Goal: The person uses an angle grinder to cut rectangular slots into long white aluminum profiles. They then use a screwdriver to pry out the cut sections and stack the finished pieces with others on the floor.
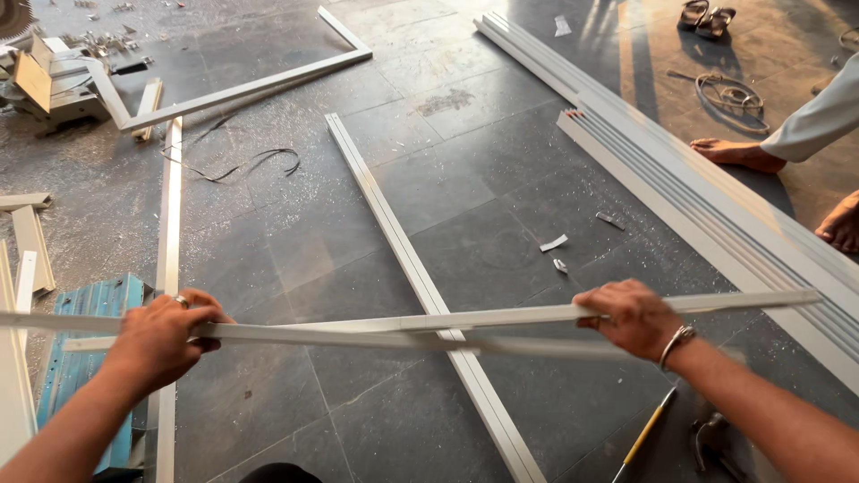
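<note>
Dark tile floor (pixel 501 233); both hands' fingers clenched on two overlapping aluminium strips (pixel 403 329); strip ends cut off left.

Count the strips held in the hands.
2. One strip runs from the left edge under the left hand to the right hand and beyond; a second strip lies just below it, crossing it.

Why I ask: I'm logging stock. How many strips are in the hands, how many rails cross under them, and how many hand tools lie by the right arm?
Thin white strips, held by the left hand and the right hand: 2
White rail on the floor beneath them: 1
Hand tools, a yellow-handled screwdriver and a dark tool: 2
Total: 5
</note>
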